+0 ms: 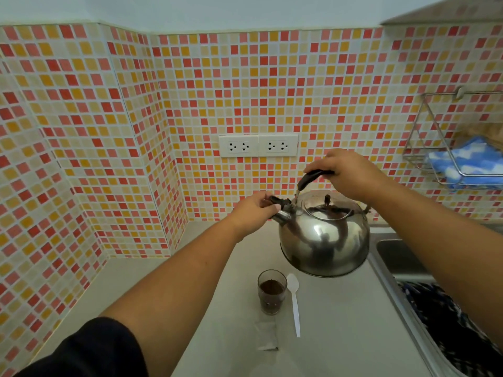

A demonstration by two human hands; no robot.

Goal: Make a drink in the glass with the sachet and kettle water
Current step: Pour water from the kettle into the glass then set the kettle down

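Note:
A shiny steel kettle (pixel 324 238) hangs in the air above the counter, its spout pointing left. My right hand (pixel 345 174) grips its black handle from above. My left hand (pixel 257 210) pinches the black cap at the spout tip. Below the kettle stands a small glass (pixel 272 292) with brown powder in its bottom. A white plastic spoon (pixel 294 303) lies right of the glass. An emptied clear sachet (pixel 266 336) lies flat on the counter in front of the glass.
The pale counter (pixel 340 336) runs to a steel sink (pixel 400 257) on the right. Tiled walls enclose the back and left, with two sockets (pixel 258 146). A wire rack (pixel 457 148) holding a blue cloth hangs at the upper right.

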